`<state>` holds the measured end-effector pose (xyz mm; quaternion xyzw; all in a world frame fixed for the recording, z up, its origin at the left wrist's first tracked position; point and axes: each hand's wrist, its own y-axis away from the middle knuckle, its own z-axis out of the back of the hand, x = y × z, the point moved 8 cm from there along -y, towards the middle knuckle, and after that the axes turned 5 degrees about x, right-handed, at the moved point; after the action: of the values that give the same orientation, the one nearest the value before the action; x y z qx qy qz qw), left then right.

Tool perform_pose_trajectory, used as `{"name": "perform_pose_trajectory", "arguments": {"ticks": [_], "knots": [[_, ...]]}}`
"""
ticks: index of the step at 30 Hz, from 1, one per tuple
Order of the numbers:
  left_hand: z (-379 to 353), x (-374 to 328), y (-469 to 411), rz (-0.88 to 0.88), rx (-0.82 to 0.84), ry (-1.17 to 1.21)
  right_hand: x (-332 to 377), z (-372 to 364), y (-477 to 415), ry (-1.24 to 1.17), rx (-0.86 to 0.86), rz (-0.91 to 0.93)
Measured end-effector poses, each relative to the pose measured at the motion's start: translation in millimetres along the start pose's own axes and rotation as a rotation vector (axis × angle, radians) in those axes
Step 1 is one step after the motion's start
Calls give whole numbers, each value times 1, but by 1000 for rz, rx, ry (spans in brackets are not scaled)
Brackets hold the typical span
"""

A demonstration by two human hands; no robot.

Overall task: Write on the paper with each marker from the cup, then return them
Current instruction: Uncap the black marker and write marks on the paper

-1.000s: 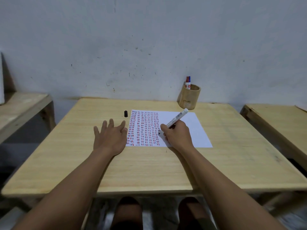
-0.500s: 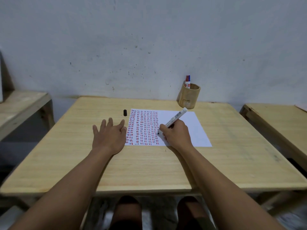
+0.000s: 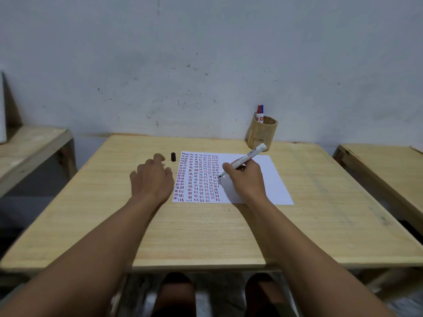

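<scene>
Our right hand (image 3: 246, 179) pinches a white marker (image 3: 248, 156), tip on the paper (image 3: 270, 179). Our left hand (image 3: 152, 179), fingers loosely curled, hovers near the black cap (image 3: 173, 156).

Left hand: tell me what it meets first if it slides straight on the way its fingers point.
Probably the black marker cap, just ahead and slightly right of the left hand; depth is unclear, so it might pass beside it.

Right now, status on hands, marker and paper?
Right hand grips marker, tip on paper. Left hand empty near black cap. Two markers in cup. Nothing obstructing.
</scene>
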<state>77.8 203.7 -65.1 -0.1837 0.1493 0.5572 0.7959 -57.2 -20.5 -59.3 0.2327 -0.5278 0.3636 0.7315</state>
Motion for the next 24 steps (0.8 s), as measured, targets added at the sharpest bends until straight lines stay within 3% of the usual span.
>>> {"name": "perform_pose_trajectory", "arguments": {"ticks": [4,8,16,19,24], "knots": [[2,-13,-25,-85,43,90,3,-9,-5,-188,57,-52],[-5,-20,-49,-177,87,-23,5,-16,-9,-410,100,-165],[5,-13,-52,-171,-29,-3,5,-20,-13,-518,131,-203],[21,-22,-42,-133,-90,122,5,-20,-12,-533,132,-220],[28,-55,-24,-197,-10,447,13,-17,-6,-659,110,-248]]}}
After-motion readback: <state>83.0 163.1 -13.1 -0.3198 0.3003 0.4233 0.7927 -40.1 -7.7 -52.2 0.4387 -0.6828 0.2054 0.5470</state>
